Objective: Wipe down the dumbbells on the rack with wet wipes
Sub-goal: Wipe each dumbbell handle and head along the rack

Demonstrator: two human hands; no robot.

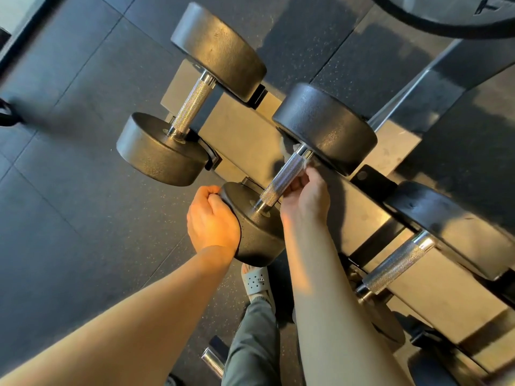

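Observation:
A black dumbbell with a knurled chrome handle lies on the top rail of the rack. My left hand grips the rim of its near head. My right hand curls under the handle from the right, pressing a white wet wipe against the far end of the bar; only a small edge of the wipe shows. A second black dumbbell rests to the left on the same rail, and a third lies to the right.
Dark speckled rubber floor tiles spread to the left. My leg in grey trousers and a grey perforated sandal stand below the rack. A lower rack tier with more chrome handles sits underneath. A large black ring lies at top right.

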